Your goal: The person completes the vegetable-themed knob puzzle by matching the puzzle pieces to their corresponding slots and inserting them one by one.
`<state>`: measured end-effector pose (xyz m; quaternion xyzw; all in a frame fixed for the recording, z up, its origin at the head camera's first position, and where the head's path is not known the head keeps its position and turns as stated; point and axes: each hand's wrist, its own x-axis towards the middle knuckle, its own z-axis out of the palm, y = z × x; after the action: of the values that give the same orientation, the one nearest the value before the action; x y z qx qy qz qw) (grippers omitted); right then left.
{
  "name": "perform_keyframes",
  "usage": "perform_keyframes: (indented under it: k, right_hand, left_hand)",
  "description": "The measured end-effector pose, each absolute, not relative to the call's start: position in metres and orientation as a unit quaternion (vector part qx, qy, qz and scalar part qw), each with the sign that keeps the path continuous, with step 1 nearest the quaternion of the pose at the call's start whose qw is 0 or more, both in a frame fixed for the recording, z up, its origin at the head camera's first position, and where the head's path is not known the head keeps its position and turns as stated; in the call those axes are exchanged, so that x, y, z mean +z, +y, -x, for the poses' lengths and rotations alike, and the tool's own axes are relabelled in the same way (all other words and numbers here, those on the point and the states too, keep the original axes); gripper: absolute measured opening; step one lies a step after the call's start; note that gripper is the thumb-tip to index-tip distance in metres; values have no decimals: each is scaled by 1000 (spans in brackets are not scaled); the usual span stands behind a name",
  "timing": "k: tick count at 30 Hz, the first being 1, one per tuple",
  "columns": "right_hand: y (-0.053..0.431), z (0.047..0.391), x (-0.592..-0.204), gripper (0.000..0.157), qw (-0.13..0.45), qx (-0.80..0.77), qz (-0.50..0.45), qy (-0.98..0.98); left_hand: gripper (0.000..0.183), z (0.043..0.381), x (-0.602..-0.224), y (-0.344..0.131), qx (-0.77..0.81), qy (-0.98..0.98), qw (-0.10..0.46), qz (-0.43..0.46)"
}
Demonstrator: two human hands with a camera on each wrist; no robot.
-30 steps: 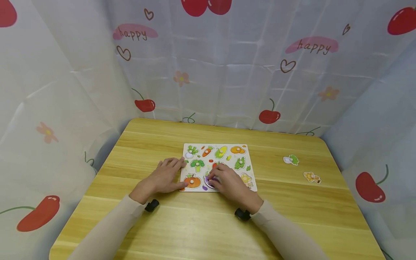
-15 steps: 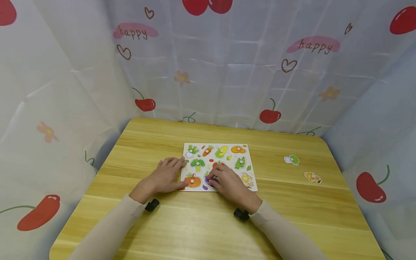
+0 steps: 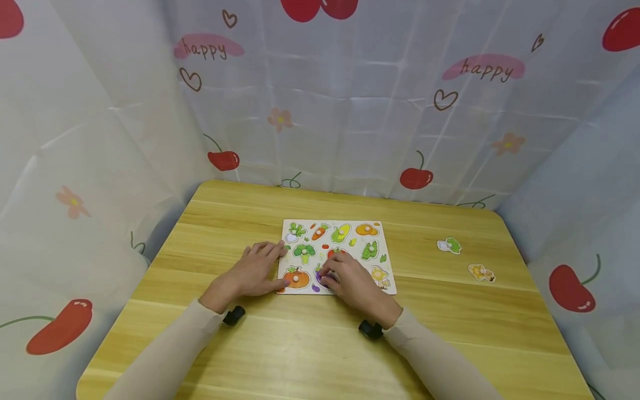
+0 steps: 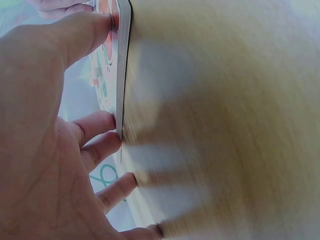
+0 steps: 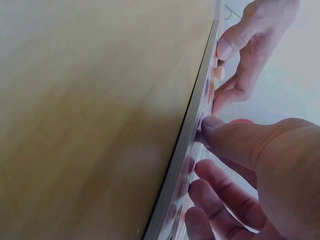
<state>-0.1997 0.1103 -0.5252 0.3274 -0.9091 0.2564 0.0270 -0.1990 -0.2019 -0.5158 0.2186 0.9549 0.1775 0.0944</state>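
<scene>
A white wooden vegetable puzzle board [image 3: 330,223] lies on the table between the hands. The left hand [image 3: 255,270] rests with fingers spread at its left edge, the thumb over the corner near the pumpkin piece [image 3: 298,279]. In the left wrist view, two fingertips [image 4: 102,143] meet the board's side. At the front middle, the right hand [image 3: 352,280] pinches the purple eggplant piece [image 3: 319,278], which lies in its slot and is partly hidden by the fingers. The right wrist view shows the thumb [image 5: 220,127] against a small knob, the other fingers low over the board.
Two loose pieces lie on the table at the right: a green and white leafy vegetable [image 3: 449,245] and a yellow piece [image 3: 481,273]. A carrot [image 3: 318,232], a corn cob [image 3: 341,233] and a broccoli [image 3: 304,254] show on the board. A printed curtain [image 3: 330,139] stands behind the table.
The eggplant piece, earlier with a pale edge showing around it, now sits flatter in its slot under the right hand. The left hand stays in place.
</scene>
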Motion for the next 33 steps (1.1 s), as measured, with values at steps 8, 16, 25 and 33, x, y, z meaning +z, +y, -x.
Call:
perform_keyframes:
  k: [8, 16, 25, 33]
  right_hand:
    - [111, 199, -524, 9, 25, 260, -322, -910]
    - [114, 199, -521, 10, 26, 260, -320, -911]
    - [128, 201, -515, 20, 14, 271, -275, -922]
    - [151, 207, -512, 23, 27, 276, -240, -930]
  left_hand:
    - [100, 199, -515, -202, 174, 956, 91, -218]
    - [100, 199, -515, -202, 178, 955, 95, -215]
    - [100, 198, -514, -202, 179, 955, 95, -218]
    - [102, 198, -514, -202, 178, 954, 98, -218]
